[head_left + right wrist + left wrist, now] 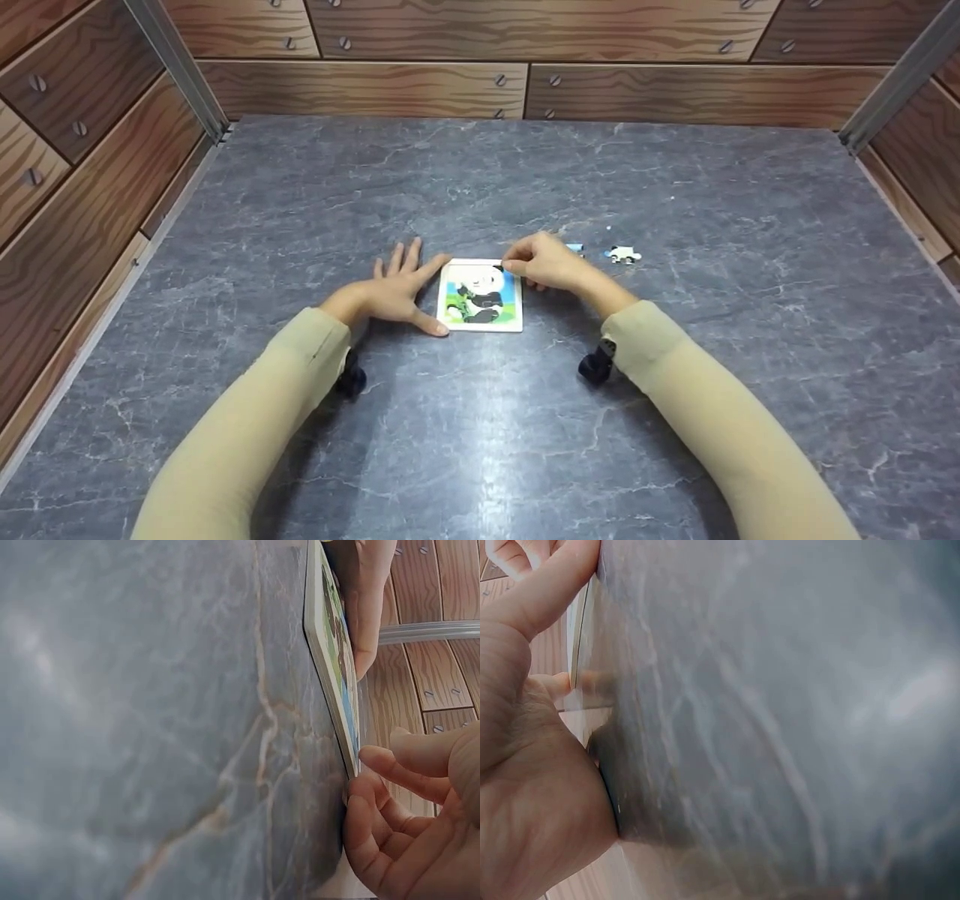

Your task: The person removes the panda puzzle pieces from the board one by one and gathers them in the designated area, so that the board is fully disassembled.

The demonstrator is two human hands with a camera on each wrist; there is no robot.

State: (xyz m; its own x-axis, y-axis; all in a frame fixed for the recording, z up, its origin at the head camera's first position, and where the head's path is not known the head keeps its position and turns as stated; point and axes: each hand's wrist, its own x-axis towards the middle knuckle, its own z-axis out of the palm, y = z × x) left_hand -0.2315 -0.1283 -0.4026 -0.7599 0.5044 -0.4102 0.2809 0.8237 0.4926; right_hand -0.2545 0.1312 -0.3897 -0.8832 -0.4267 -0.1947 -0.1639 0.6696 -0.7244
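A square panda puzzle [484,304] in a pale frame lies flat on the grey marbled table. At its left side my left hand [394,292] is spread, with thumb and index finger touching the frame's corners and the other fingers stretched out on the table. My right hand [551,262] is at the top right corner, its thumb and index fingertips close together over a dark patch of the picture. In the right wrist view, curled fingers [367,814] touch the frame's edge; whether a piece is between the fingertips cannot be made out.
A loose white-and-black puzzle piece [622,255] lies right of the right hand. Beside that hand, a blue piece [575,247] is partly hidden. Wood-patterned walls [420,90] enclose the table at the back and sides.
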